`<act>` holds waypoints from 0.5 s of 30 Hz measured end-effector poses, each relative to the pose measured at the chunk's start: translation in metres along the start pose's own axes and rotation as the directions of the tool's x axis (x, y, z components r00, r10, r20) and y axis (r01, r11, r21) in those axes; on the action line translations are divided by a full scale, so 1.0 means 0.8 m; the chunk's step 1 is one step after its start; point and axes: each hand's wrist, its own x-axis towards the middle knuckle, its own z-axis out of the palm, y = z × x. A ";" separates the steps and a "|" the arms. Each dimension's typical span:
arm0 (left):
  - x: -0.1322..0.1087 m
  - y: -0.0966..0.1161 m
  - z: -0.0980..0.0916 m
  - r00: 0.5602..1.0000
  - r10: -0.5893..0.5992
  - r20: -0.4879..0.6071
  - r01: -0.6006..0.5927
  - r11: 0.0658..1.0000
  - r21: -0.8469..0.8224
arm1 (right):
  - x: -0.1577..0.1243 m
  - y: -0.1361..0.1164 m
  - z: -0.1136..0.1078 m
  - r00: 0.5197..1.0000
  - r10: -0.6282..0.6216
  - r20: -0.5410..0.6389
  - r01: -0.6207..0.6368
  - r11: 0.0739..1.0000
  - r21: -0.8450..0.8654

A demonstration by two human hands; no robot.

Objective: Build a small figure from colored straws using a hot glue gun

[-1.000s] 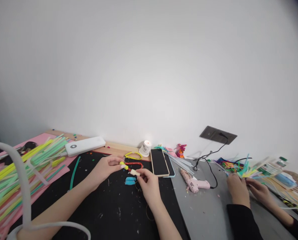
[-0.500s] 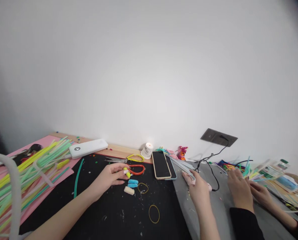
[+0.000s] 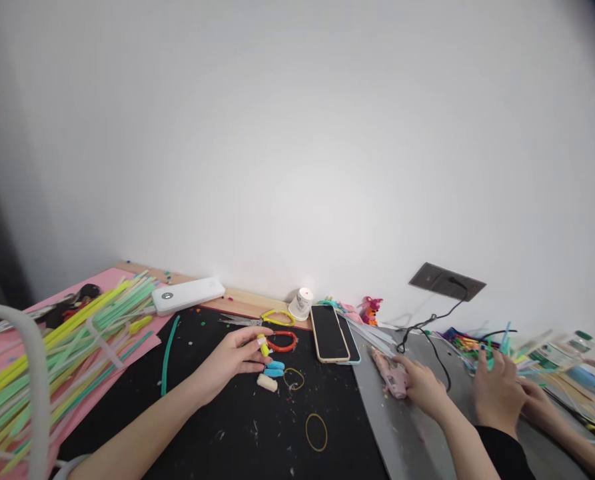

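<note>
My left hand [image 3: 244, 351] pinches a small yellow-green roll [image 3: 263, 345] between thumb and fingers, above the black mat [image 3: 247, 440]. Just below it lie two blue rolls [image 3: 274, 369] and a cream roll [image 3: 267, 382]. Beside these fingers are red-handled scissors [image 3: 292, 341], their blades partly hidden by the hand. On the grey mat my right hand [image 3: 421, 385] is closed at the handle end of a pink glue gun [image 3: 391, 375]. Its fingers are bent against the gun's right side, and the thumb is hidden.
Two phones [image 3: 330, 333], yellow scissors [image 3: 277, 317], a paper cup [image 3: 302, 304] and a white power bank [image 3: 190, 295] line the back. Coloured strips [image 3: 92, 347] cover the left. A black cord [image 3: 430, 327] runs to the wall socket. A co-worker's hands [image 3: 500, 387] work at right.
My right hand has shifted right, and the pink glue gun has turned, showing more of its body. My left hand still pinches the yellow-green roll. The co-worker's near hand has lifted its fingers.
</note>
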 end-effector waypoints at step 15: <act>0.011 -0.011 -0.007 0.999 0.032 0.015 -0.029 0.982 -0.187 | -0.055 -0.075 -0.088 0.948 -0.227 -0.225 0.317 0.587 0.745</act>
